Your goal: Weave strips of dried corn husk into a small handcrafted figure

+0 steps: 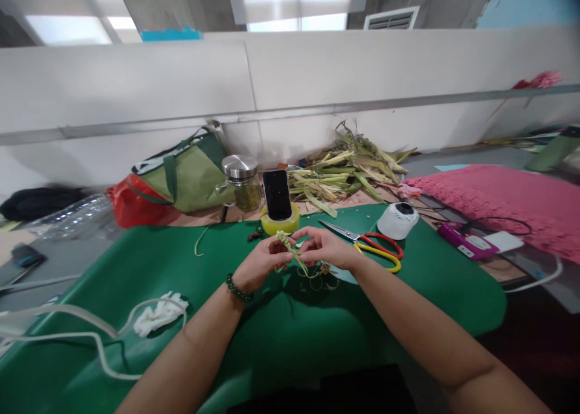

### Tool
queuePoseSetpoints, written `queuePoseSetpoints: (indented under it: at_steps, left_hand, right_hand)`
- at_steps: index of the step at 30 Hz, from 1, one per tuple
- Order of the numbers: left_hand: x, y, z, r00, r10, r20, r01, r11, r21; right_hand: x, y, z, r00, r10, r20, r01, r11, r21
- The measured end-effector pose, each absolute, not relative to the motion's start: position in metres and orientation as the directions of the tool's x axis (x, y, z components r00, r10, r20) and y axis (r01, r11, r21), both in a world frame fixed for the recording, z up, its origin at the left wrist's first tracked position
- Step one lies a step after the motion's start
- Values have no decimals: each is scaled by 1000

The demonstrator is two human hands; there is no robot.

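Note:
Both hands meet above the middle of a green mat (190,281). My left hand (259,263), with a beaded bracelet at the wrist, pinches a small piece of pale green braided plant strips (284,240). My right hand (327,249) grips the strips at the braid's right side, its fingers curled. Loose strip ends hang below the fingers. Thin cut strips (333,286) lie on the mat beneath. Scissors (380,251) with one red and one yellow handle rest to the right of my right hand, their blades pointing left.
A phone (277,194) leans upright on a yellow tape roll (272,225). Behind are a glass jar (247,191), dried husks (344,166) and a green bag (194,172). A white spool (397,222) stands right; crumpled tissue (161,314) and a white cable (97,335) lie left.

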State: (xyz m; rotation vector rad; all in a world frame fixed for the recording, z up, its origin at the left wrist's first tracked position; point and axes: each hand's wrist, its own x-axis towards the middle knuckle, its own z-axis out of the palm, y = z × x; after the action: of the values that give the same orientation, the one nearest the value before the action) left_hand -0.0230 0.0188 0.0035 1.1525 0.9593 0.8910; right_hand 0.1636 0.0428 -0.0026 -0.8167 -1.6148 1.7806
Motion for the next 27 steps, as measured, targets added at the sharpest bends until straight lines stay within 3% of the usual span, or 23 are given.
queuePoseSetpoints:
  at_steps: [8, 15, 21, 27]
  left_hand:
    - [-24, 17, 8, 373, 911, -178, -44, 209, 977]
    - [-24, 15, 11, 371, 892, -258, -51, 297, 953]
    - [-20, 15, 9, 308, 920, -243, -26, 263, 964]
    - [-24, 18, 6, 351, 913, -207, -30, 232, 972]
  right_hand:
    - [164, 43, -2, -618, 786, -6, -2, -9, -1000]
    - [162, 38, -5, -545, 816, 192, 133, 310, -941]
    - [153, 26, -12, -523, 757, 391, 278, 585, -762]
    - [154, 23, -9, -514, 757, 404, 279, 593, -756]
